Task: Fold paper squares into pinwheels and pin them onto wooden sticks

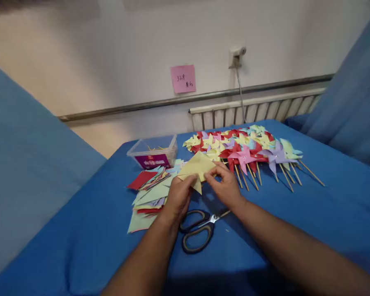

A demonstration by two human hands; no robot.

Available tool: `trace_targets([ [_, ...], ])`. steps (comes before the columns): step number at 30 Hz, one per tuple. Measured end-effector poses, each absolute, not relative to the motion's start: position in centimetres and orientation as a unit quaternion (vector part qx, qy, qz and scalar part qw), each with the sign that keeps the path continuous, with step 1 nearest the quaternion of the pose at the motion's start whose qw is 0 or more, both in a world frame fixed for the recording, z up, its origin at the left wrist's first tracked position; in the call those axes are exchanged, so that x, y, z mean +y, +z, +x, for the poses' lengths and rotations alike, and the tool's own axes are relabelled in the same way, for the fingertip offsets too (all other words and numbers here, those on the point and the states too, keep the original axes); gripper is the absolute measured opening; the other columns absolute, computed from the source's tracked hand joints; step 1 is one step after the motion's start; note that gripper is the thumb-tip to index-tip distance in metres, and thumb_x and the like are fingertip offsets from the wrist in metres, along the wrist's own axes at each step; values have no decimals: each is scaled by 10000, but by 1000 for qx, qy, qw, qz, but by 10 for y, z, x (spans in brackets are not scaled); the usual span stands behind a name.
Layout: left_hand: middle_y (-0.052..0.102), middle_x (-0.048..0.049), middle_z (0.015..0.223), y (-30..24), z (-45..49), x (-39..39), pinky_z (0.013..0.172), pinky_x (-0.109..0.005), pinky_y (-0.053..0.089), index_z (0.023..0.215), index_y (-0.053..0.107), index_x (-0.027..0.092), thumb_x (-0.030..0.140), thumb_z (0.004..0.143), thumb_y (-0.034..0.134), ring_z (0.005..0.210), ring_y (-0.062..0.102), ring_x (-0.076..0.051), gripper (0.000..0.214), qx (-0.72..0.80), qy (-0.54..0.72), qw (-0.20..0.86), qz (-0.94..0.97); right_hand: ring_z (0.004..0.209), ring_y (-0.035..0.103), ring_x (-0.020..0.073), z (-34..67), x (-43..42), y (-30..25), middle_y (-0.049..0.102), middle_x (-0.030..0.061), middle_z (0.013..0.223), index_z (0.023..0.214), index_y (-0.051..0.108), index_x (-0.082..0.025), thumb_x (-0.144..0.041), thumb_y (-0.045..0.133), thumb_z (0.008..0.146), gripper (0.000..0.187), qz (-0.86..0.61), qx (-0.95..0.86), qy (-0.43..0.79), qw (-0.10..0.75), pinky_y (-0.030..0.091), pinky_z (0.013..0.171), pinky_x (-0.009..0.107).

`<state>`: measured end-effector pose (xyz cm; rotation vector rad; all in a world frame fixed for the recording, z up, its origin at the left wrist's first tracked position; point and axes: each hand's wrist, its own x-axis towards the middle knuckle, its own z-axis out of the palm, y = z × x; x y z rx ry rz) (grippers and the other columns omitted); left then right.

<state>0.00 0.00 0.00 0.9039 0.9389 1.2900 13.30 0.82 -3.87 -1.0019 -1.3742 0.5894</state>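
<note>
Between my two hands is a yellow sheet of paper [197,164] with cut, pointed corners, held up above the table. My left hand [179,193] grips its lower left part, thumb on top and fingers behind it. The fingers of my right hand [225,185] pinch its right side. Just below my hands, a pair of scissors [200,230] with dark handles lies on the blue cloth, blades pointing right. Stacked coloured paper sheets [149,195] are close by on the left.
Many finished paper pinwheels [243,154] on sticks lie at the back right. A clear plastic box [156,152] with thin sticks stands at the back left. Behind the blue-covered table [296,226] are a radiator [255,109] and a wall with a pink note [183,79].
</note>
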Motion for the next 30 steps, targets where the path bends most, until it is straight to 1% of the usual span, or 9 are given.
trace_targets([
  [4, 755, -107, 891, -1, -1, 0, 610, -263, 510, 975, 715, 88, 215, 662, 766, 696, 680, -194, 341, 399, 556, 613, 395, 1053, 594, 228, 132, 8, -39, 611, 41, 843, 666, 594, -222, -287, 621, 812, 162, -441, -597, 253, 621, 438, 925, 351],
  [11, 749, -94, 911, 0, -3, 0, 614, -252, 511, 1041, 710, 101, 224, 689, 775, 653, 648, -152, 378, 388, 559, 607, 410, 886, 608, 196, 130, 6, -38, 588, 23, 802, 660, 596, -218, -274, 622, 811, 164, -437, -594, 249, 628, 470, 840, 326],
  [17, 744, -78, 938, -5, -5, 2, 660, -252, 521, 1096, 705, 125, 235, 682, 803, 702, 646, -146, 440, 391, 560, 596, 422, 822, 610, 182, 129, 6, -38, 592, 27, 821, 663, 603, -207, -260, 623, 804, 152, -440, -590, 257, 627, 478, 781, 315],
  [20, 740, -62, 902, -7, -6, 3, 631, -247, 511, 1088, 711, 133, 252, 688, 802, 676, 635, -140, 426, 402, 559, 583, 432, 824, 609, 184, 128, 6, -37, 595, 27, 817, 658, 598, -210, -260, 625, 802, 155, -441, -587, 256, 629, 478, 771, 312],
  [24, 736, -57, 877, -7, -6, 3, 620, -242, 501, 1026, 728, 126, 267, 680, 808, 658, 627, -133, 382, 410, 563, 571, 434, 814, 610, 180, 127, 5, -37, 596, 23, 816, 655, 587, -212, -255, 623, 799, 155, -439, -588, 253, 631, 477, 769, 309],
  [28, 740, -64, 888, -6, -6, 3, 624, -253, 505, 1042, 725, 128, 289, 661, 815, 668, 637, -148, 423, 416, 561, 568, 435, 805, 610, 176, 127, 6, -37, 595, 21, 815, 663, 588, -212, -251, 619, 799, 145, -438, -590, 252, 630, 478, 765, 307],
  [30, 742, -67, 878, -6, -6, 4, 620, -257, 506, 1021, 727, 122, 296, 648, 820, 660, 637, -151, 422, 421, 561, 565, 434, 790, 608, 173, 127, 6, -38, 591, 20, 808, 659, 585, -211, -252, 618, 800, 151, -438, -590, 251, 630, 479, 760, 307],
])
